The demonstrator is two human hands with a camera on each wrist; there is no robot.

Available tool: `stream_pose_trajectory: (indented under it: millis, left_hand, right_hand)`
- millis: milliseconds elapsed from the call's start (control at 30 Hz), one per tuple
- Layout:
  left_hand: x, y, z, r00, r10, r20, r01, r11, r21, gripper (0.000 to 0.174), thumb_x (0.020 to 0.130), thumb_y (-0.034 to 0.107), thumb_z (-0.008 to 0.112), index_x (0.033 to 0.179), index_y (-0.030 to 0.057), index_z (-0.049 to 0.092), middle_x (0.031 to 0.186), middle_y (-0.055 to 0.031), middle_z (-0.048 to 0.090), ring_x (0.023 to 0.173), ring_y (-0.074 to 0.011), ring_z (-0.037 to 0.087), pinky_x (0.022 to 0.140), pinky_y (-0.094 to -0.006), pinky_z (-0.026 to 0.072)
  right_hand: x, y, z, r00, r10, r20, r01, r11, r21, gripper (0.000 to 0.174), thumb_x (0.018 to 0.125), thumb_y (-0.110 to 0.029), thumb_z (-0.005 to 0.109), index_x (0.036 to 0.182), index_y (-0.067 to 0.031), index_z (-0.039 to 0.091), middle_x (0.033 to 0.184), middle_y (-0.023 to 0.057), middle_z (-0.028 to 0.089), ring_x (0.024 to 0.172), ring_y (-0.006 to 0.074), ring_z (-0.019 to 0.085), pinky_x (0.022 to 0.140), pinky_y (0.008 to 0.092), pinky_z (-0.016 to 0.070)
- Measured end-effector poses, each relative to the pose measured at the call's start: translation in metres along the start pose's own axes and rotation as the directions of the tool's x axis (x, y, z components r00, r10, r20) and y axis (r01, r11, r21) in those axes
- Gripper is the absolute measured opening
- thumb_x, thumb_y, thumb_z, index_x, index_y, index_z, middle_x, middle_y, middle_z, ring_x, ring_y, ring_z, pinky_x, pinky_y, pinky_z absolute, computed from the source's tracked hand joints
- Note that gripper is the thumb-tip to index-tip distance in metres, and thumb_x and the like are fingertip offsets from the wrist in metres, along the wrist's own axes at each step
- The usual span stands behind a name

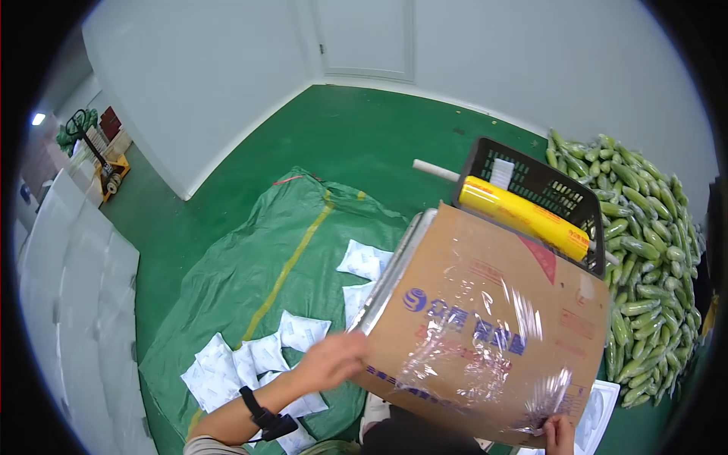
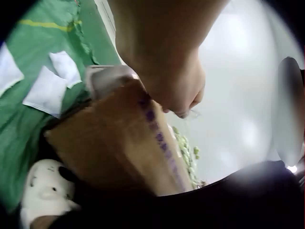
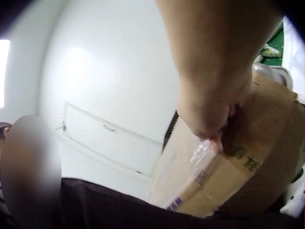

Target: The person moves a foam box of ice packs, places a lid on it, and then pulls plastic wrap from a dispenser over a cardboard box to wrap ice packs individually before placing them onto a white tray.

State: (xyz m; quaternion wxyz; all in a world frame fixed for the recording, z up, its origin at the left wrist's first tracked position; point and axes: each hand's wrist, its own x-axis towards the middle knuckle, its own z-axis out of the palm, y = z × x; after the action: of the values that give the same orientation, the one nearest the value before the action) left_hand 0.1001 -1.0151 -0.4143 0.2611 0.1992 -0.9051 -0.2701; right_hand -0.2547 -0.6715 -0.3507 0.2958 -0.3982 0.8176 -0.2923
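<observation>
A brown cardboard box (image 1: pixel 485 273) with blue and red print is in front of me. Crinkled clear plastic film (image 1: pixel 523 311) lies shining across its top. At the box's left edge is my left hand (image 1: pixel 334 360), its fingers curled; the left wrist view shows a bit of clear film at its fingertips. My right hand (image 1: pixel 560 434) pinches bunched film at the near right corner, and the right wrist view shows that film (image 3: pixel 202 151) below the fingers. A yellow roll (image 1: pixel 523 216) on a pale tube lies across a black crate (image 1: pixel 481 159) just beyond the box.
Long green vegetables (image 1: pixel 644 265) in clear wrap are heaped at the right. White pouches (image 1: pixel 265 353) lie on a green sheet (image 1: pixel 250 250) to the left. A white tray (image 1: pixel 603 406) shows under the box's right side. A yellow pallet jack (image 1: pixel 114 178) stands far left.
</observation>
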Motion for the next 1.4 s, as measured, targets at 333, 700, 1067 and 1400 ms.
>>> stream_pose_trajectory:
  millis: [333, 700, 1067, 1400]
  left_hand:
    - [0.117, -0.259, 0.078, 0.900, -0.250, 0.357, -0.120, 0.645, 0.755, 0.104, 0.059, 0.043, 0.080, 0.144, 0.0268, 0.024, 0.149, -0.0147, 0.022, 0.139, -0.0320, 0.019, 0.109, -0.0537, 0.0204]
    - [0.088, -0.273, 0.091, 0.757, -0.323, 0.568, 0.048, 0.894, 0.445, 0.100, 0.057, 0.052, 0.079, 0.141, 0.0232, 0.033, 0.120, -0.0189, 0.047, 0.113, -0.0400, 0.044, 0.093, -0.0453, 0.0410]
    - [-0.099, -0.212, 0.046, 0.640, -0.746, 0.182, 0.648, 0.651, 0.395, 0.112, 0.056, 0.042, 0.082, 0.145, 0.0215, 0.018, 0.136, -0.0277, 0.033, 0.118, -0.0472, 0.042, 0.099, -0.0484, 0.0372]
    - [-0.025, -0.087, -0.057, 0.669, -0.736, -0.105, 0.464, 0.524, -0.714, 0.097, 0.060, 0.012, 0.070, 0.143, 0.0085, 0.021, 0.131, -0.0126, 0.043, 0.118, -0.0257, 0.046, 0.097, -0.0362, 0.0400]
  right_hand:
    - [0.006, -0.022, 0.002, 0.980, 0.193, 0.056, -0.192, 0.981, -0.033, 0.016, 0.095, -0.016, 0.049, 0.097, -0.0010, 0.054, 0.088, 0.0094, 0.056, 0.084, 0.0194, 0.052, 0.079, 0.0305, 0.0427]
    - [0.017, -0.046, 0.005, 0.944, 0.326, 0.054, -0.323, 0.945, -0.051, 0.018, 0.095, -0.018, 0.050, 0.094, -0.0008, 0.055, 0.088, 0.0078, 0.058, 0.084, 0.0164, 0.052, 0.078, 0.0294, 0.0427]
    - [-0.001, -0.007, 0.005, 0.977, 0.207, 0.045, -0.211, 0.968, 0.137, 0.022, 0.091, -0.017, 0.057, 0.106, -0.0018, 0.054, 0.096, 0.0089, 0.058, 0.093, 0.0207, 0.053, 0.083, 0.0309, 0.0417]
    - [-0.005, 0.026, 0.012, 0.998, 0.047, -0.045, -0.043, 0.996, 0.072, 0.019, 0.085, -0.018, 0.062, 0.096, -0.0028, 0.061, 0.085, 0.0083, 0.058, 0.079, 0.0182, 0.056, 0.069, 0.0285, 0.0456]
